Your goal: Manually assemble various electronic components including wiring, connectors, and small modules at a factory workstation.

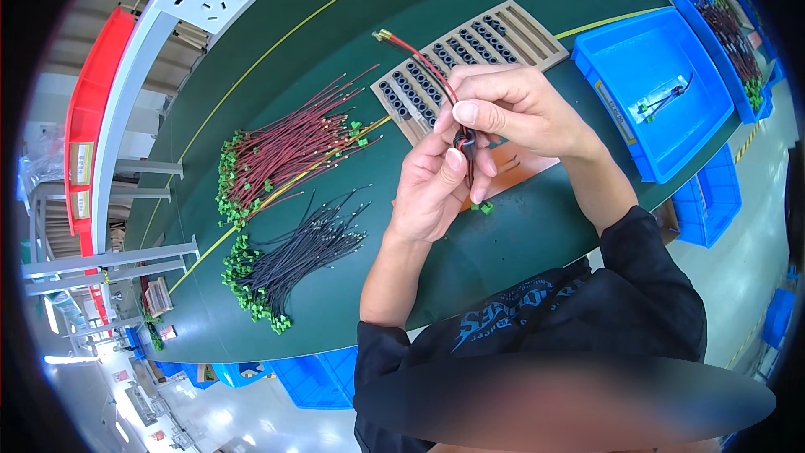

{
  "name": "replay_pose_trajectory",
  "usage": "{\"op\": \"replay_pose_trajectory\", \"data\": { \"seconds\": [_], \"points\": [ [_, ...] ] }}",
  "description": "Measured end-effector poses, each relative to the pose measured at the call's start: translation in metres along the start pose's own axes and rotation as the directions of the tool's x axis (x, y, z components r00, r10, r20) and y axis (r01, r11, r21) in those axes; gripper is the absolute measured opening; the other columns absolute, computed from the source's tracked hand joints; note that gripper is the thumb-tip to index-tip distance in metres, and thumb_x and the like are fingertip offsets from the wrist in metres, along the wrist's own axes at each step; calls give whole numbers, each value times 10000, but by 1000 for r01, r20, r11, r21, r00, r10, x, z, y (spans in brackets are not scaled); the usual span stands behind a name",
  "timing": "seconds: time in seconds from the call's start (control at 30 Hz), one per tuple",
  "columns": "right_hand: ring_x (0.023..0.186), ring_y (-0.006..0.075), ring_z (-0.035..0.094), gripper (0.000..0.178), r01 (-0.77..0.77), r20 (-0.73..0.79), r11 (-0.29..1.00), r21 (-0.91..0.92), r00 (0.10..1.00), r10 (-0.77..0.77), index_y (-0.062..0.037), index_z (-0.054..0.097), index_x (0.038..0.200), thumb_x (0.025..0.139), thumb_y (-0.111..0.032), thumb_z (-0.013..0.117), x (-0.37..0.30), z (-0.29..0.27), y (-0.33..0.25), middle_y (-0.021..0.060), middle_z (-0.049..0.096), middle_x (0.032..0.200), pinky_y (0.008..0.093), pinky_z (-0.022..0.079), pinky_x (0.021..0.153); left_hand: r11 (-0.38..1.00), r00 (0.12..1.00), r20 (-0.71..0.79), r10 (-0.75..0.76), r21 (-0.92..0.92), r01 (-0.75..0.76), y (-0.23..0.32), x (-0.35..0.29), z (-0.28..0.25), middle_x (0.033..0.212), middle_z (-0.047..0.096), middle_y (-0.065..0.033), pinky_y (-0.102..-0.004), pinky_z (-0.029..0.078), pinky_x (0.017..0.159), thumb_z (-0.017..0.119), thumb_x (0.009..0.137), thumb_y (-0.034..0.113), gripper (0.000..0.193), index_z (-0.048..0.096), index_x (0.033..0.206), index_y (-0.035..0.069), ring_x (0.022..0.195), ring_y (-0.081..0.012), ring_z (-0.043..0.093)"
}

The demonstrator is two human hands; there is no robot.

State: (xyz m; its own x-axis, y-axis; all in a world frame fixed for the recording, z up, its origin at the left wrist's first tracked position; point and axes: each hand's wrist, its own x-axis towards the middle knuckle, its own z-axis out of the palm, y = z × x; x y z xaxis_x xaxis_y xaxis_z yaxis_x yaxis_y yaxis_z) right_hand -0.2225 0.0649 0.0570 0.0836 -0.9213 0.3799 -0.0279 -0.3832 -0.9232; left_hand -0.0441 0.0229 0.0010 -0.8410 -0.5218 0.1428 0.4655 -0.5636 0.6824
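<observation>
Above the green table, both my hands are closed around a red-and-black wire pair [436,75] with a black ring core [464,139] on it. My left hand [426,195] pinches the wires and the core from below with thumb and fingers. Thumb and forefinger of my right hand [521,107] press the wires just above the core. Metal-tipped free ends of the pair stick up to the upper left. The wires appear to pass through the ring, though my fingers partly cover it. An orange-brown sheet [524,169] lies beneath my hands.
Behind my hands lies a slotted tray [537,33] with rows of black ring cores. To the left are red wires [285,147] and black wires [306,252] with green ends. A blue bin [616,138] holding a small wire assembly [668,101] stands right, beside another blue bin [692,4].
</observation>
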Motion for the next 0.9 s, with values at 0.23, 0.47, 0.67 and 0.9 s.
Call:
{"op": "replay_pose_trajectory", "data": {
  "seconds": [0.23, 0.47, 0.67, 0.9],
  "points": [
    [812, 138, 603, 160, 121, 24, 984, -130, 993, -119, 44, 703, 936, 953, -106, 649, 1, -1, 6, 93, 634, 969, 257, 502, 698, 998, 999, 3, 41, 57, -41, -6, 1, -6, 967, 645, -117, -249, 459, 600, 607, 1015, 208, 413, 489, 1343, -12, 673, -130, 543],
    [808, 113, 613, 170, 96, 42, 975, -198, 995, -89, 42, 704, 940, 969, -113, 642, 1, -8, 8, 96, 636, 1015, 228, 497, 632, 951, 963, -189, 192, 279, -134, 2, 1, 8, 1029, 669, -163, -254, 519, 631, 654, 928, -40, 243, 541, 1143, -34, 752, -132, 633],
    [662, 49, 609, 291, -91, -52, 996, 22, 994, 92, 5, 714, 969, 1019, -262, 610, 3, -6, 12, -1, 638, 760, 200, 496, 576, 901, 963, -152, 222, 410, -143, 8, 0, 12, 1074, 666, -173, -273, 561, 690, 666, 895, -98, 268, 534, 1125, -57, 821, -145, 654],
    [628, 69, 589, 214, -168, -32, 979, 115, 985, 173, 20, 694, 973, 1004, -179, 623, 6, -9, 12, 46, 660, 831, 204, 481, 570, 885, 959, -169, 226, 446, -130, 6, -1, 10, 1043, 668, -118, -248, 543, 706, 689, 893, -75, 230, 566, 1084, -39, 827, -104, 634]
  ]
}}
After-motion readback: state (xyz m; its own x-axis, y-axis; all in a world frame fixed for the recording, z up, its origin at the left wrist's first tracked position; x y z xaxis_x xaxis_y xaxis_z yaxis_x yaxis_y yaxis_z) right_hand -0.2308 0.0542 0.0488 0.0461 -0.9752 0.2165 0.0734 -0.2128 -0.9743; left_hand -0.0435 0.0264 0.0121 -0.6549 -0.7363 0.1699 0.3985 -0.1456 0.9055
